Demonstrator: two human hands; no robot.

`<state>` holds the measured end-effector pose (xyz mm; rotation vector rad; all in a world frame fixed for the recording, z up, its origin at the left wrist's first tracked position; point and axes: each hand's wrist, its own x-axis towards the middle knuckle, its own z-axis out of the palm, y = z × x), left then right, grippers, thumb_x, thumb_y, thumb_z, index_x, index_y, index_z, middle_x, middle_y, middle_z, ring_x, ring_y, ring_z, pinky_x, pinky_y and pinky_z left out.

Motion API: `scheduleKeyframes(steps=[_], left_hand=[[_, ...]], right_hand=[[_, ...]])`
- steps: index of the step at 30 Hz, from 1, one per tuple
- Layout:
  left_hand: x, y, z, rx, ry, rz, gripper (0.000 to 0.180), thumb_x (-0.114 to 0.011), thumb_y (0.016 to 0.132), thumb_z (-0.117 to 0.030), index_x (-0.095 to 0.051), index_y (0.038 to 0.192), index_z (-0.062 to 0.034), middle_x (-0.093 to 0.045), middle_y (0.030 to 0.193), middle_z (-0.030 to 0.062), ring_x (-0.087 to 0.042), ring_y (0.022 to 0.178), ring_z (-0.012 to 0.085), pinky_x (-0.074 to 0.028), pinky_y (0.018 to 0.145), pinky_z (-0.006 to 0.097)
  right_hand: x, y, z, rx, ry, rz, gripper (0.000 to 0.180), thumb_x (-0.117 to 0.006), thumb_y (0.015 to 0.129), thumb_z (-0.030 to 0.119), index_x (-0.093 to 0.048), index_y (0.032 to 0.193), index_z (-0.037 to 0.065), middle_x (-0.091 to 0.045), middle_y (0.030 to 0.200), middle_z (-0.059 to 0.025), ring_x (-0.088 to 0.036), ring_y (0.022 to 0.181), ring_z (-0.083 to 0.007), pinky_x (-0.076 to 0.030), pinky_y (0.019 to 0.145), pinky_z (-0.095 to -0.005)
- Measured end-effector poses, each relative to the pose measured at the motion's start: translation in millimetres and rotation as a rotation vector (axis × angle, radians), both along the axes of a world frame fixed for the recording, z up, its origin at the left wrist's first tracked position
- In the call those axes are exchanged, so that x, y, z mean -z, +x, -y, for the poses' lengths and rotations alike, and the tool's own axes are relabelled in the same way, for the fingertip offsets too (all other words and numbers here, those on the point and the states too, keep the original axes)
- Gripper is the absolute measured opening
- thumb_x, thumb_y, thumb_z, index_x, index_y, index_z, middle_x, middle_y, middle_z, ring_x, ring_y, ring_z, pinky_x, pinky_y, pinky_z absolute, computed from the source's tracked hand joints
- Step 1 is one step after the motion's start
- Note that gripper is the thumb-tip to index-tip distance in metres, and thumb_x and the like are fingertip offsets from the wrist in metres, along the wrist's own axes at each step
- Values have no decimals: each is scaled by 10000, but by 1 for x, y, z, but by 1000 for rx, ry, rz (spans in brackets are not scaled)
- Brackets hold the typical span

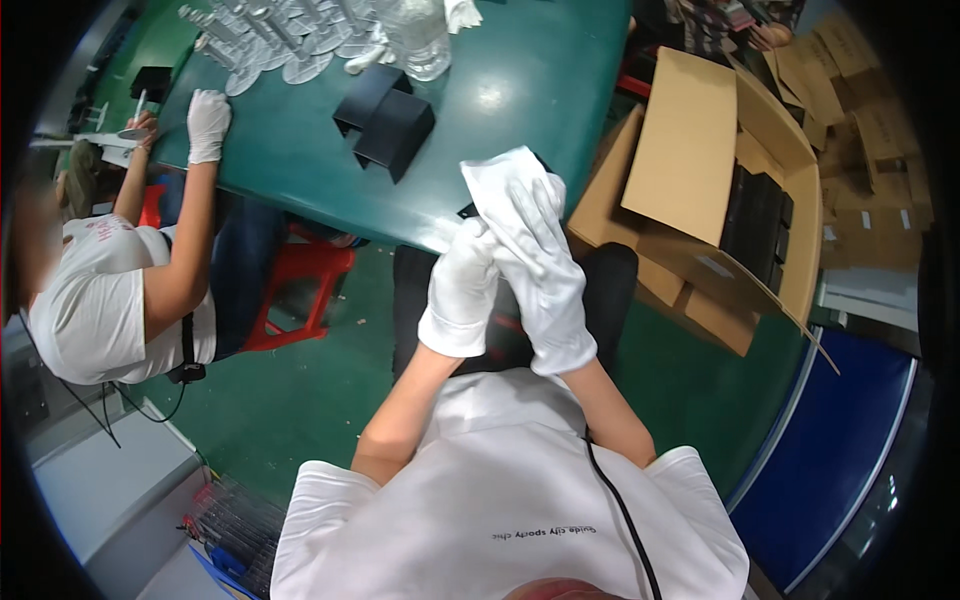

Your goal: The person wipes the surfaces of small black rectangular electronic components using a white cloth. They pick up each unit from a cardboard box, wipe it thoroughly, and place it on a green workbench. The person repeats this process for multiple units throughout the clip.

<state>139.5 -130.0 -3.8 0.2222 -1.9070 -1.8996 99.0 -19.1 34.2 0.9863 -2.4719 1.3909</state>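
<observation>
Both of my hands wear white gloves and meet just in front of the table's near edge. My right hand (548, 275) is closed on a white cloth (495, 175), which drapes over its fingers. Curled against the cloth's left side is my left hand (460, 285). Small dark bits of a black object (466, 211) show at the cloth's edges; its shape is mostly hidden. Farther off on the green table (480, 110) stand two black box-like pieces (398, 130), open at the near end and touching each other.
Clear stands with round bases (305, 68) and a clear plastic jar (418, 45) are at the table's back. At right, an open carton (690, 140) holds black boxes (755, 225). A co-worker's gloved hand (208, 125) rests on the table, left of me, near a red stool (310, 290).
</observation>
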Motion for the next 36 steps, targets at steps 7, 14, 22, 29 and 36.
scheduleKeyframes(steps=[7,14,22,29,36], left_hand=[[-19,-24,24,-231,615,148,132,-688,891,-12,-635,1011,9,-595,905,31,-596,810,105,-549,836,281],[-3,-23,53,-193,732,-18,568,-566,959,-32,-340,1473,56,-481,1424,164,-543,1245,236,-417,1105,349],[-12,19,34,-412,268,160,386,-537,1036,-270,-568,1296,13,-600,894,9,-537,817,79,-428,774,244],[-56,-115,23,106,195,47,438,-454,1059,-236,-463,1394,46,-534,1346,168,-525,1272,235,-367,1145,363],[11,-373,79,13,893,132,338,-541,1008,-228,-532,1293,-47,-540,1359,121,-529,1247,264,-418,1091,419]], right_hand=[[49,54,-40,63,-533,911,385,-526,1015,227,-544,1319,-9,-669,1104,-111,-639,974,-221,-511,889,-350],[74,41,-50,234,-431,684,337,-557,961,164,-571,1249,-9,-677,1076,-127,-667,924,-253,-529,828,-353],[58,9,-35,91,-924,1155,522,-569,968,309,-507,1367,-22,-646,1250,-176,-651,1104,-305,-510,977,-415],[47,-9,-38,-289,-1516,1855,532,-638,957,388,-552,1282,-24,-644,1230,-178,-650,1097,-328,-542,958,-482],[75,6,-67,-123,-1502,1765,492,-618,978,294,-500,1337,-21,-618,1275,-164,-643,1127,-303,-547,961,-454]])
